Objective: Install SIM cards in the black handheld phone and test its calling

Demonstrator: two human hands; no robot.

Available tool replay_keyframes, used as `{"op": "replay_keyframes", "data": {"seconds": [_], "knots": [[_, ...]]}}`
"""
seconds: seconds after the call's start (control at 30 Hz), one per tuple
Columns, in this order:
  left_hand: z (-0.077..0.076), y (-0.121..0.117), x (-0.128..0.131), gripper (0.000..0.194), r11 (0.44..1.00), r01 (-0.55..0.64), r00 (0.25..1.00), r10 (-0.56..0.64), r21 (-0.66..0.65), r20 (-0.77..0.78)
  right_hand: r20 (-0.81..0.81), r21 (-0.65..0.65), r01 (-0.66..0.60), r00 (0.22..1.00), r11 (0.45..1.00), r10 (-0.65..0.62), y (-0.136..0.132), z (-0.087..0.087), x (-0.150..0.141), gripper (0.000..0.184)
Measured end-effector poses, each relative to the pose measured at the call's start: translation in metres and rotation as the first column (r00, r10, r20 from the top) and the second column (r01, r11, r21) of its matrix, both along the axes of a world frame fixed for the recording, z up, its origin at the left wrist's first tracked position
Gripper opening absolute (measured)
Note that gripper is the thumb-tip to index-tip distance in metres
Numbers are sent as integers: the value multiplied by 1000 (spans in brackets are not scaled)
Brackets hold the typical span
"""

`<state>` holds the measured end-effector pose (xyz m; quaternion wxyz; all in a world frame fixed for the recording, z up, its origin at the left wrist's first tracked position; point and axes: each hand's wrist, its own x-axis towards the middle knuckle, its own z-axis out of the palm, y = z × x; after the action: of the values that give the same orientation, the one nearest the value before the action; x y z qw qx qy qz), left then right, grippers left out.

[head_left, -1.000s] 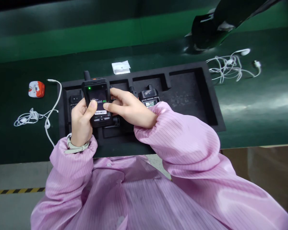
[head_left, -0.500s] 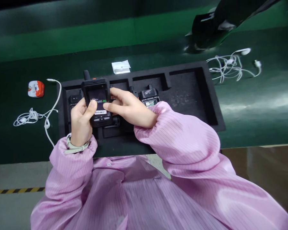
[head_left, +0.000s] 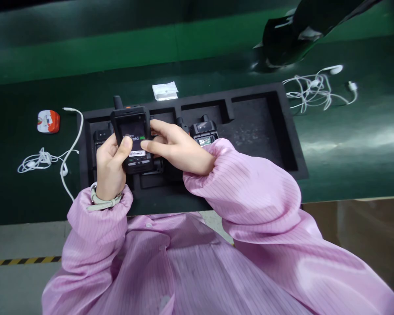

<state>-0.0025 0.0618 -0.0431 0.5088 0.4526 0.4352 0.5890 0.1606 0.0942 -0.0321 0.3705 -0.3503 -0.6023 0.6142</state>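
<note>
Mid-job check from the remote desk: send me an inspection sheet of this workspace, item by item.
Surface: dark green glossy bench.
Job's things: handheld radio phone, screen lit, green LED on; black foam tray beneath it; two more devices in the tray, left one, right one showing a circuit board.
Hands: left hand holds the phone, thumb on its face; right hand reaches across, fingertips at the phone.
Clutter: white packet; orange-and-white tag; black object at top right.
Cables: white earphones, loose, left and right of the tray.
Surroundings: grey floor with yellow-black tape; brown board.
</note>
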Motion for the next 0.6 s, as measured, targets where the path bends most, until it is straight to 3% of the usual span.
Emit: {"op": "replay_keyframes", "data": {"seconds": [0.1,0.37,0.6], "knots": [[0,0,0,15,1000,-8,1000,8,-2,-2,-1,1,-1,1000,1000,1,0,0,1,31],[1,-1,1,14,1000,-4,1000,4,3,4,12,1,-7,1000,1000,7,0,0,1,16],[1,0,1,14,1000,-7,1000,7,0,0,27,5,1,1000,1000,-1,0,1,1,19]]}}
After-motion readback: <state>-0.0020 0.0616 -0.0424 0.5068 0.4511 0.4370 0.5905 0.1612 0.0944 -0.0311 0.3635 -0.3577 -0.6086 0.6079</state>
